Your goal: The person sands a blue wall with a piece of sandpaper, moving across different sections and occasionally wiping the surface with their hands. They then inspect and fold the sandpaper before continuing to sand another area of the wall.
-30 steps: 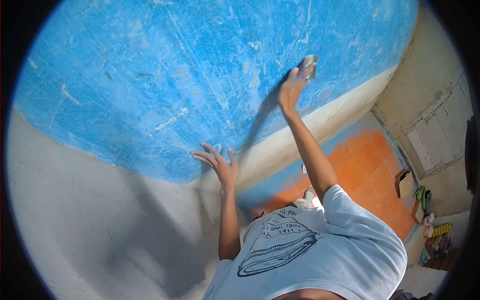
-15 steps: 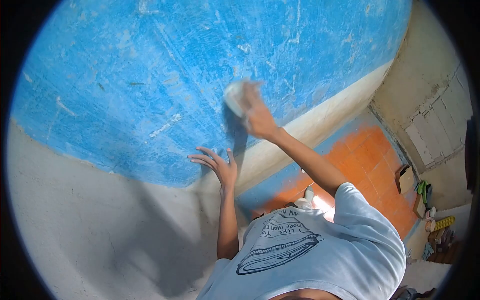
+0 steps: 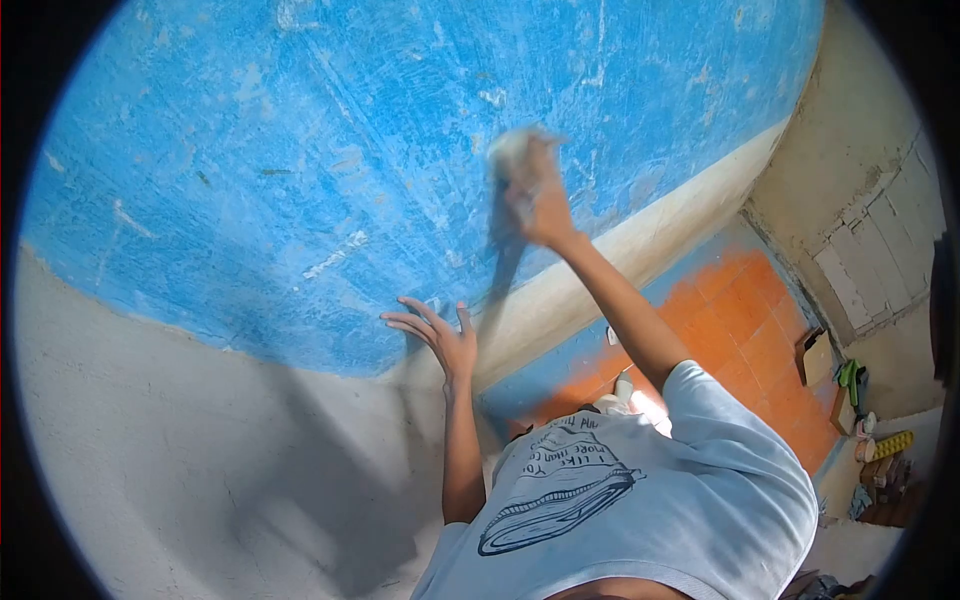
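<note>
One pale pad (image 3: 510, 150), clamped in the right hand (image 3: 542, 200), sits up-left of that palm at the blue wall (image 3: 250, 210). Blurred: can't call long axis or contact. Left hand (image 3: 440, 335) is farther, down-left, fingers spread, gripping nothing.

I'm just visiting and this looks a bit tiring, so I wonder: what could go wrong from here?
The pad might slip from the right hand, and bare fingers could then scrape the wall. The left hand is spread lower down by the same wall, so a wide stroke might knock it. The blue paint looks patchy and scuffed, so flakes could come off and land on the shirt.
</note>
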Demonstrator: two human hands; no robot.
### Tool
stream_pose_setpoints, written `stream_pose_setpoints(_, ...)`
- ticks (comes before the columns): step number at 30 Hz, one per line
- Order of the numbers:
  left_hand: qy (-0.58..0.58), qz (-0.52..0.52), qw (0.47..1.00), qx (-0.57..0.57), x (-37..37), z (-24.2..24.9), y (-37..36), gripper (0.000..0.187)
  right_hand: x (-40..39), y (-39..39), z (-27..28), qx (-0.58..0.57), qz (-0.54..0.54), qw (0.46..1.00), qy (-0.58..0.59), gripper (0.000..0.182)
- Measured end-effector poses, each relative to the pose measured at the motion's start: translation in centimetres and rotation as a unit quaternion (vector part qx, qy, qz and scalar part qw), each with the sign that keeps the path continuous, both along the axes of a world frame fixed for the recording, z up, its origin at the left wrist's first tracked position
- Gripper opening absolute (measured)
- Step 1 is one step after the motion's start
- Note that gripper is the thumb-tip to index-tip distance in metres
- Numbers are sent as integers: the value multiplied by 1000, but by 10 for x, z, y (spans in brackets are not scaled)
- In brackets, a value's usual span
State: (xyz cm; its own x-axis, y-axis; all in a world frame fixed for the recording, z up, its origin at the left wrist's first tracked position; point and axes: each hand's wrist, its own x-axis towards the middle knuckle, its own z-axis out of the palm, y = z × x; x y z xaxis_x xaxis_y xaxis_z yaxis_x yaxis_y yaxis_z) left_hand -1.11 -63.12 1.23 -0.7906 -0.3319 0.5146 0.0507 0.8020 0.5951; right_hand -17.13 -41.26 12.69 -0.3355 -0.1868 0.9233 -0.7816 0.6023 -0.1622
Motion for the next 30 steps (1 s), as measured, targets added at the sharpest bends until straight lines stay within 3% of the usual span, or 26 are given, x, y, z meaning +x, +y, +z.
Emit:
stream_pose_setpoints(1,-6,-3,1000,7,1,1,-1,100,-7,0,14,-205,14,978,-39,74)
stream_pose_setpoints(2,-9,-1,1000,7,1,1,-1,101,-9,-3,24,-400,27,913,-77,73)
stream_pose_setpoints(4,-14,2,1000,6,0,-2,-1,101,7,-37,30,-390,65,916,-65,70)
stream_pose_setpoints(5,-4,8,1000,0,-4,-3,0,102,19,-39,18,-211,11,976,-61,67)
stream_pose_setpoints(6,4,14,1000,-7,-6,-6,0,102,32,-41,6,-39,-25,999,-20,64)
stream_pose_setpoints(7,13,18,1000,-15,-7,-8,1,103,41,-34,-6,143,151,973,-99,63)
stream_pose_setpoints(10,13,5,1000,-10,-5,-7,-1,105,27,-6,-11,185,71,972,-128,62)
stream_pose_setpoints(11,2,2,1000,-7,-5,-5,-3,106,14,4,-6,46,-17,998,-28,63)
stream_pose_setpoints(13,-21,-2,1000,2,0,-5,-5,107,4,-6,2,-131,-18,990,-54,64)
stream_pose_setpoints(16,-2,0,1000,2,-3,-9,-3,108,-2,-26,9,-389,-19,917,-90,69)
stream_pose_setpoints(17,0,3,1000,5,-6,-9,-4,107,19,-30,-1,-203,-19,978,-48,70)
stream_pose_setpoints(18,2,7,1000,10,-8,-10,-3,107,33,-21,-23,53,-11,997,-53,74)
stream_pose_setpoints(20,-1,11,1000,13,-6,-13,0,106,45,-9,-11,331,87,917,-205,67)
stream_pose_setpoints(22,-4,10,1000,4,-3,-9,-1,106,16,14,-34,71,-2,985,-154,68)
stream_pose_setpoints(23,-7,5,1000,5,-2,-7,-3,106,-1,22,-39,-63,-49,989,-121,68)
stream_pose_setpoints(24,-10,-1,1000,7,0,-5,-3,106,-12,21,-31,-203,-78,965,-145,71)
stream_pose_setpoints(26,-12,-4,1000,12,3,-6,-1,106,-22,10,-1,-464,-132,857,-184,78)
stream_pose_setpoints(27,-10,-5,1000,13,3,-8,-1,106,-6,-1,4,-418,-22,897,-138,82)
stream_pose_setpoints(29,1,-5,1000,2,-4,-8,0,105,20,-26,-26,-158,-24,984,-83,80)
stream_pose_setpoints(30,6,-3,1000,-9,-5,-9,0,105,38,-33,-35,-63,78,988,-114,79)
